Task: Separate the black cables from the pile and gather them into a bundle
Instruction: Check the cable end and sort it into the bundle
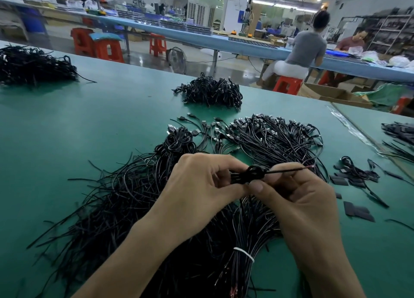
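Both of your hands meet just past the middle of the green bench (67, 122), with one small coiled cable (252, 174) held between them. Your left hand (201, 185) has its grip curled closed round the coil's left side, apparently to stop the loops springing apart. Your right hand (298, 196) pinches the coil's right side, thumb on the near face and fingers folded behind, so that grip is closed on the same cable. The free end (289, 170) pokes out toward 2 o'clock above your right fingers and finishes in a reddish tip. I judge you are tucking or wrapping that tail to lock the coil.

Under your hands, spreading toward 8 o'clock, lies the loose pile (107, 208) of black cables, its strands splayed every way. At 6 o'clock a banded bundle (251, 230) is cinched by a white tie (244, 254), which holds those strands parallel. Plug-ended cables (268, 136) fan out at 1 o'clock. Farther off at 12 o'clock sits a heap of coils (210, 93), and that is probably where this one belongs. Flat black tabs (358, 212) lie near your right hand at 3 o'clock.
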A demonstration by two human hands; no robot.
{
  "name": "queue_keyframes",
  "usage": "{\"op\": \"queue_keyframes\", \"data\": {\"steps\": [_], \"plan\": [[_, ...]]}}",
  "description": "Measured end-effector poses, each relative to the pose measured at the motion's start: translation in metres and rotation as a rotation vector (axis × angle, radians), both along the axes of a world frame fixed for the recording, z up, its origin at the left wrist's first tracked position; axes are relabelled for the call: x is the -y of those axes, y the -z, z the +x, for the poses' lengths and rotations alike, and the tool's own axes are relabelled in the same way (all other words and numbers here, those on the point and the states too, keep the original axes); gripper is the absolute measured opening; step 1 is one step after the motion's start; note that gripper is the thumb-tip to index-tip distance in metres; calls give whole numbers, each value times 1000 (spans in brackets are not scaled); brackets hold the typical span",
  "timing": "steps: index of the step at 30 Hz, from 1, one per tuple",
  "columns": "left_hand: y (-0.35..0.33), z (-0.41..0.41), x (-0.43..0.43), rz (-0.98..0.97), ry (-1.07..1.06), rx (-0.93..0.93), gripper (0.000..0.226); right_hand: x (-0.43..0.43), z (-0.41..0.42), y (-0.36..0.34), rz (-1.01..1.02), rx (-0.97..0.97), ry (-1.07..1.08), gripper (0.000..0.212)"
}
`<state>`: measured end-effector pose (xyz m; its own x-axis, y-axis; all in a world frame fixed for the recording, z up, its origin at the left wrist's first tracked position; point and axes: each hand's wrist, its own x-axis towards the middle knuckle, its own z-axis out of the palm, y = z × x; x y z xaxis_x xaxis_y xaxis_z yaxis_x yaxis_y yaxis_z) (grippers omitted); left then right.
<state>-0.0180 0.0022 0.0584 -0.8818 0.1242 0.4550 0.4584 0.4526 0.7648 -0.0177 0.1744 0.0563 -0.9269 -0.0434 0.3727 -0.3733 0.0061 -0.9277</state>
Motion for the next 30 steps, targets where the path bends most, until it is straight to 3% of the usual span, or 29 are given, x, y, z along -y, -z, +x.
{"op": "queue_keyframes", "data": {"steps": [4,9,12,14,18,20,22,24,28,30], "plan": [[0,0,-1,6,67,52,23,-1,-2,3,-31,16,-27,15],[-1,-2,-2,276,158,155,34,2,0,4,-93,79,-78,16],[0,-4,-2,242,122,97,14,7,0,5,-92,97,-71,16],[1,-5,1,283,117,118,19,8,-1,7,-95,98,-23,15],[8,-18,13,366,-177,65,25,-3,-8,11,-98,38,256,9],[13,-33,21,329,-362,13,26,-14,-13,14,-117,6,427,18],[15,-52,29,241,-494,-14,30,-22,-17,19,23,-32,547,25],[18,-68,38,94,-565,12,37,-23,-19,23,351,-63,574,25],[37,-86,46,-307,-587,225,53,-17,-23,22,902,-27,443,59],[42,-88,48,-380,-588,273,52,-16,-28,19,1067,2,360,55]]}}
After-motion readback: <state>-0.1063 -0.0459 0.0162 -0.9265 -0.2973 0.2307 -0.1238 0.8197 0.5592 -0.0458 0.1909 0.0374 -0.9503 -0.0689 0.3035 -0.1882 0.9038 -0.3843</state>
